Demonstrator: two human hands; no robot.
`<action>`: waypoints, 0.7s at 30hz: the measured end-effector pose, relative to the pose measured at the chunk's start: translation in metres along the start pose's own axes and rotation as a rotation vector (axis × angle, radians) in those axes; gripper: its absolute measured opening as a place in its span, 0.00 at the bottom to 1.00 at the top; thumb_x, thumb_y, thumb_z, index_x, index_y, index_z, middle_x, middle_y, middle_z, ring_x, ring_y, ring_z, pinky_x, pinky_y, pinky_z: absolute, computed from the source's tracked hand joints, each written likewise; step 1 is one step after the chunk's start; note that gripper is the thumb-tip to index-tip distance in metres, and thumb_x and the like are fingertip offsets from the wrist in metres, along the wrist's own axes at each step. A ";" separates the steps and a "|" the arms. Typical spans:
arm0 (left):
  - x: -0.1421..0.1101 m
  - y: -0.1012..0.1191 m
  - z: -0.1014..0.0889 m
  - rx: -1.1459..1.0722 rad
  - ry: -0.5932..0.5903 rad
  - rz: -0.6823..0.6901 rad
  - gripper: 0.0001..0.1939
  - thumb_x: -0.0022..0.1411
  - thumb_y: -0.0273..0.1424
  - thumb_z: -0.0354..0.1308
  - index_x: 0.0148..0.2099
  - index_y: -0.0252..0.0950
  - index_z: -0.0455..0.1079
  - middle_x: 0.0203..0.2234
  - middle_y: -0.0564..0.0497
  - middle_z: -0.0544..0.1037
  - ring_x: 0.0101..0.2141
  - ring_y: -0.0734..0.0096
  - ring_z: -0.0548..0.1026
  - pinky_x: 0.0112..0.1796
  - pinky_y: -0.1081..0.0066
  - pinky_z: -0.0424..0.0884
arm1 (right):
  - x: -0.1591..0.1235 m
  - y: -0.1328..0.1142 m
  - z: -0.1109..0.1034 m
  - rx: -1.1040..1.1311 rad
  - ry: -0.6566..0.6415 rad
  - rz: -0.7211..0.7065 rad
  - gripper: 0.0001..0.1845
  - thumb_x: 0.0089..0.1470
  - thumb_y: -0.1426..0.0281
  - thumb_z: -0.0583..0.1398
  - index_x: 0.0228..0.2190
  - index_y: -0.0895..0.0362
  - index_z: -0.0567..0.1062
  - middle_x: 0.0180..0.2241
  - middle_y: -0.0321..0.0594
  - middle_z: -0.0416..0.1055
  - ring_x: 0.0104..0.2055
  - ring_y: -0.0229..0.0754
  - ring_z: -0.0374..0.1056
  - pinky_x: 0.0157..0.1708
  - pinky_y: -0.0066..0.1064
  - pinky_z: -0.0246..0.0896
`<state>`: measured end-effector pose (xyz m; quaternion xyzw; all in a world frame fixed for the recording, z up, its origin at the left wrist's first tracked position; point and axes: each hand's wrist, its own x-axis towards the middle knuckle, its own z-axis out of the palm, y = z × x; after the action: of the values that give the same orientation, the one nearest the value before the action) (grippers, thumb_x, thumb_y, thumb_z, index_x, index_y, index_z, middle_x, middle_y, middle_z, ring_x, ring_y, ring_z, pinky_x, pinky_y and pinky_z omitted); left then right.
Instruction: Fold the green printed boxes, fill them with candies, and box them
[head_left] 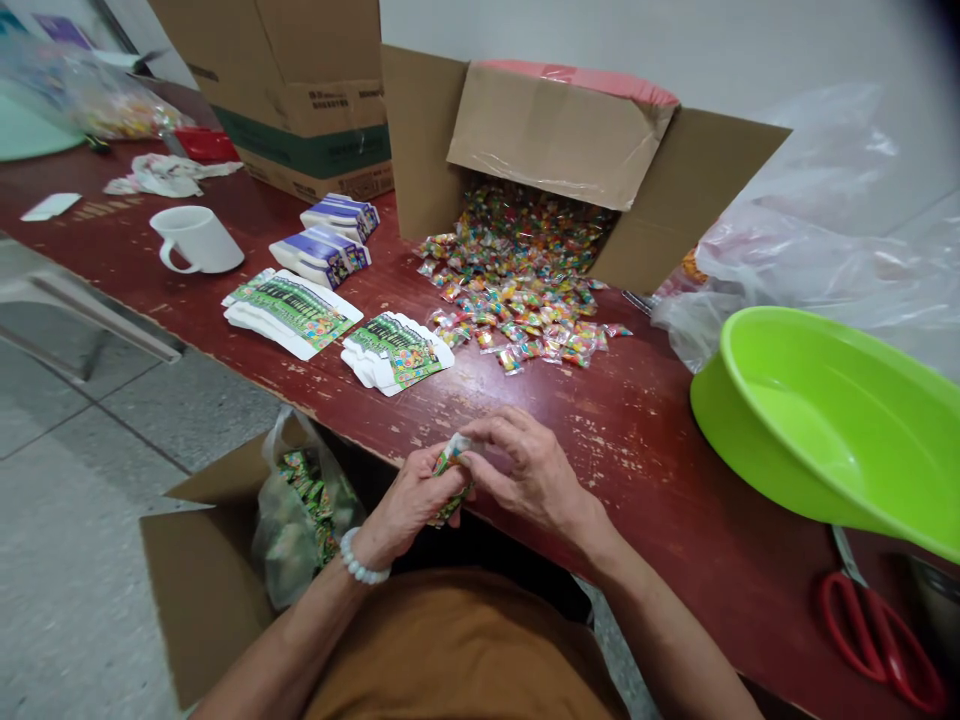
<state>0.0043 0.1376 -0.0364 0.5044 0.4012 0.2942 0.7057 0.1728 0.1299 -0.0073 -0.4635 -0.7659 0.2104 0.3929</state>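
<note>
My left hand [420,490] is closed around a small green printed carton [448,462], held upright at the table's front edge. At its white top end, the thumb and fingers of my right hand [525,465] pinch the flap; part of the carton is hidden by my fingers. Beyond my hands lie two stacks of flat green cartons, a smaller stack [397,352] and a larger stack [296,312]. Small wrapped candies [532,320] spill across the table from a cardboard box [555,140] tipped on its side.
A bright green basin [825,420] stands at right, with red-handled scissors [874,635] below it. Left are a white mug [196,240] and purple-white cartons [322,252]. An open box [202,590] on the floor holds a plastic bag [289,540] of green packets.
</note>
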 end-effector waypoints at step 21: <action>-0.002 -0.007 -0.001 -0.330 -0.017 -0.213 0.29 0.60 0.57 0.51 0.36 0.33 0.68 0.23 0.49 0.75 0.17 0.73 0.72 0.19 0.75 0.67 | -0.005 0.013 -0.002 0.152 -0.270 0.130 0.11 0.60 0.75 0.57 0.36 0.52 0.80 0.24 0.34 0.76 0.29 0.38 0.70 0.35 0.30 0.63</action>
<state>0.0027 0.1343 -0.0430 0.3391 0.3928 0.2754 0.8093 0.1829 0.1319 -0.0171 -0.4485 -0.7620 0.3531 0.3057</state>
